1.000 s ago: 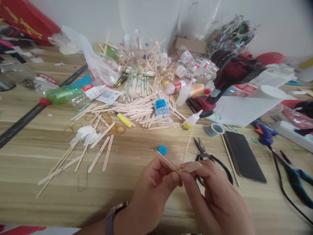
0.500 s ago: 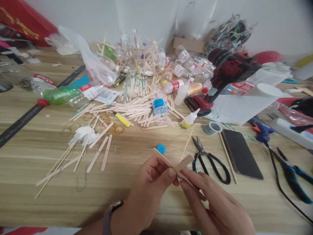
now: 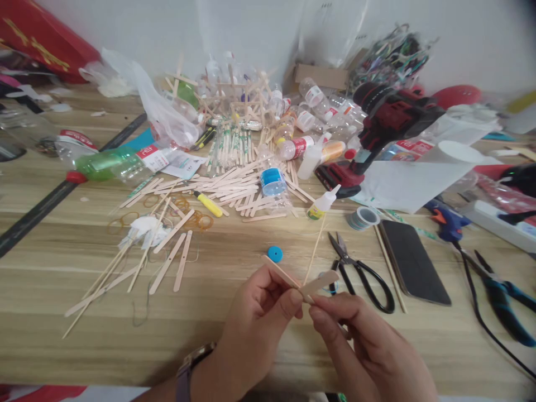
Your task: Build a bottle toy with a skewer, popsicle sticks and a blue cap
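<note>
Head view: the left hand [image 3: 262,321] pinches the crossed wooden sticks [image 3: 320,283] near their crossing, between thumb and forefinger. These sticks are between both hands, on the near side of the blue cap [image 3: 274,254]. The right hand [image 3: 368,335] seems to grip them also, with thumb and forefinger, just beside the crossing. I think the left pinch should be firm, so the angle does not turn while the right fingers adjust.
</note>
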